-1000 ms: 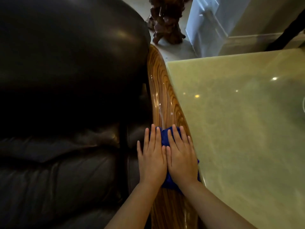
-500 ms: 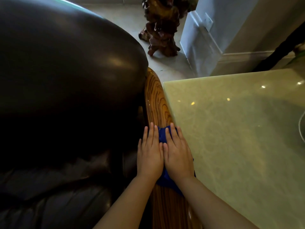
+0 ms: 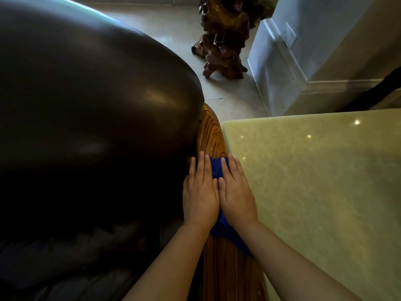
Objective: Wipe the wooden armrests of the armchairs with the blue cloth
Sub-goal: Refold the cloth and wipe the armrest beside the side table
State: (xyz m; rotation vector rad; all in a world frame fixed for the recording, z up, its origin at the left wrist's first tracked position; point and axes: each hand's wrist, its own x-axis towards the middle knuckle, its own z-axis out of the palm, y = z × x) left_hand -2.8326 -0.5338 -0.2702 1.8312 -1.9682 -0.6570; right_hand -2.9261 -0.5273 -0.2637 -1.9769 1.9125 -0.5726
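Note:
A glossy wooden armrest [image 3: 211, 131] with bold grain runs from bottom centre up to the back of a dark leather armchair [image 3: 91, 109]. The blue cloth [image 3: 216, 170] lies across the armrest. My left hand [image 3: 200, 192] and my right hand [image 3: 235, 192] lie flat side by side on top of it, fingers straight and pointing away from me, pressing the cloth onto the wood. Most of the cloth is hidden under my palms; a corner [image 3: 236, 240] shows below my right wrist.
A pale green polished stone tabletop [image 3: 314, 192] abuts the armrest on the right. Beyond it stand a carved dark wood root sculpture [image 3: 223, 40] on the tiled floor and a white wall corner [image 3: 275, 68] with a baseboard.
Both hands have slid the cloth farther along the armrest toward the chair's back. The view has tilted up, showing more floor and the sculpture.

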